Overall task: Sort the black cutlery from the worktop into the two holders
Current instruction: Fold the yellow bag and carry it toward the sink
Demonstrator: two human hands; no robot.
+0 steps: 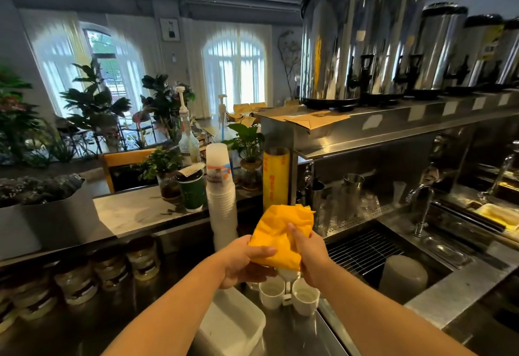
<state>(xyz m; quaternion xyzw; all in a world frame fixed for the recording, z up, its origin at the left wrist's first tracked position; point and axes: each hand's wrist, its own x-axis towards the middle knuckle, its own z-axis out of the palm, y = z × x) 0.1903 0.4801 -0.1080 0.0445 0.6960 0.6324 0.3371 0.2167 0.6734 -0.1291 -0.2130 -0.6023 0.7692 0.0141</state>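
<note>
My left grip (pixel 241 264) and right grip (pixel 311 257) both clutch the yellow cloth (pixel 280 236), held just above the two white cups (pixel 271 294).

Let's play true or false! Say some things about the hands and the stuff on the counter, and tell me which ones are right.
1. The left hand and the right hand both grip the yellow cloth. True.
2. The two white cups below the hands are stuffed with black cutlery. False: no cutlery shows in them.
3. The stack of plastic cups stands left of the yellow roll. True.
4. The green cup lies tipped on its side. False: it stands upright on the counter, beside the stack.
5. The steel urns sit on a shelf above the worktop. True.
</note>
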